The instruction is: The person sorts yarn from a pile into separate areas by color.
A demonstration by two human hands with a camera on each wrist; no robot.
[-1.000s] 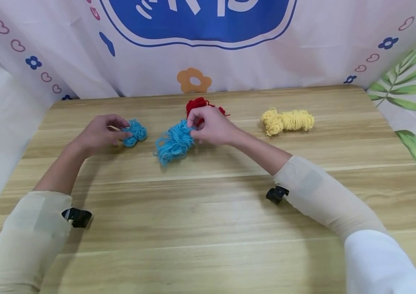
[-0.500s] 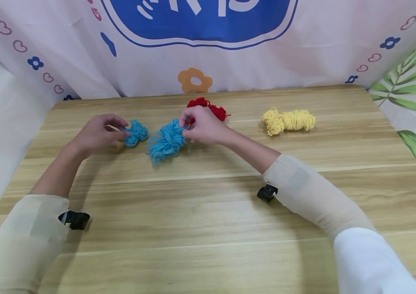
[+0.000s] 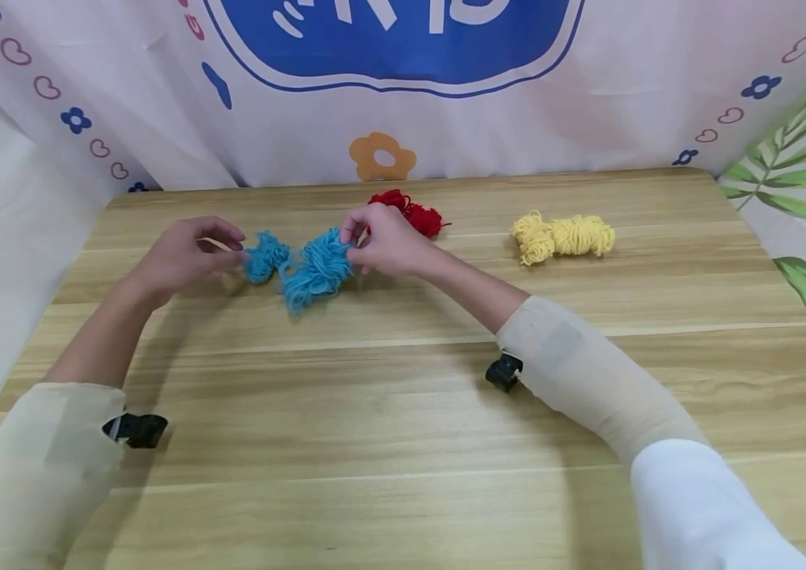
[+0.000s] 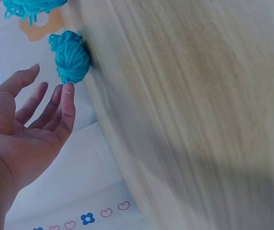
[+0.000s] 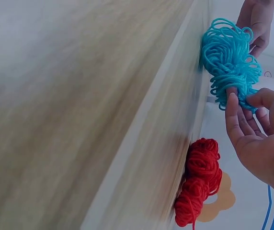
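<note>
My right hand [image 3: 390, 240] pinches one end of a loopy bright-blue yarn bundle [image 3: 317, 269] between thumb and fingers. The right wrist view shows that yarn bundle [image 5: 228, 57] with loose loops spreading from its far end. A smaller, tightly wound blue yarn skein [image 3: 267, 257] lies just left of it, and the two overlap at their edges in the head view. Beside this skein is my left hand [image 3: 182, 257], fingers loosely spread. In the left wrist view its fingertips come right up to the small skein [image 4: 73, 60], without curling round it.
Behind my right hand lies a red yarn skein [image 3: 423, 220], partly hidden by the hand in the head view. A yellow yarn skein [image 3: 563, 237] is farther right on the wooden table [image 3: 374, 412]. A printed white cloth [image 3: 289, 134] hangs along the back edge.
My right hand has carried the loopy blue yarn bundle left, up to the small blue skein. The red skein shows more now. My left hand has stayed nearly in place.
</note>
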